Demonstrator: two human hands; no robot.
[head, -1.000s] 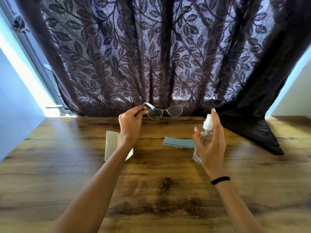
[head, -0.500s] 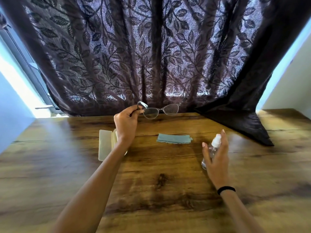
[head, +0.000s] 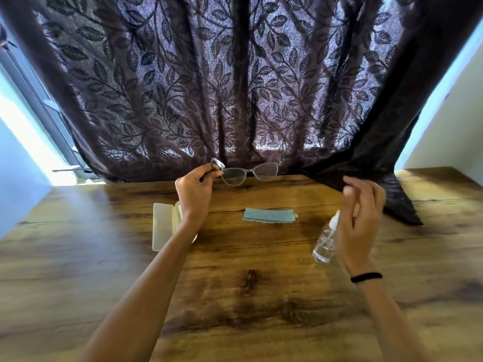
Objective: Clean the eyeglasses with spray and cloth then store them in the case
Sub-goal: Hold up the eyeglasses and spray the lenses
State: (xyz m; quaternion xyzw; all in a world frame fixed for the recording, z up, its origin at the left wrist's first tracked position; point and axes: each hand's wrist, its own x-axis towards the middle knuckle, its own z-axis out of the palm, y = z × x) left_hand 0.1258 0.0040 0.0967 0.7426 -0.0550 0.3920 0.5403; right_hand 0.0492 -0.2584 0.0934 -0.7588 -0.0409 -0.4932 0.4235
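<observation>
**Glasses held up, bottle standing on the table**

A folded blue cloth (head: 269, 216) is laid flat on the wooden table (head: 235, 296), and all places are given from it.

Beyond the cloth and above it, the glasses (head: 245, 173) are held in the air by the left hand (head: 194, 189). The frame is pinched at its left end between the thumb and the curled fingers. Both lenses are turned toward the camera, and the far arm is hidden behind the frame.

To the left of the cloth, an open pale case (head: 163, 226) is lying on the table. Its right part is covered by the left wrist.

To the right of the cloth and a little nearer to the person, a clear spray bottle (head: 324, 244) with a white top is seen on the table. The right hand (head: 362, 218) is raised just beside it, on the side away from the cloth. Its fingers are loosely bent and apart, and nothing is gripped by them. The hand is blurred, so it cannot be told if its edge touches the bottle. A black band (head: 366, 277) is worn on this wrist.

Behind the cloth, a dark curtain (head: 235, 87) with a leaf pattern is hung, and its lower right corner is spread on the table.
</observation>
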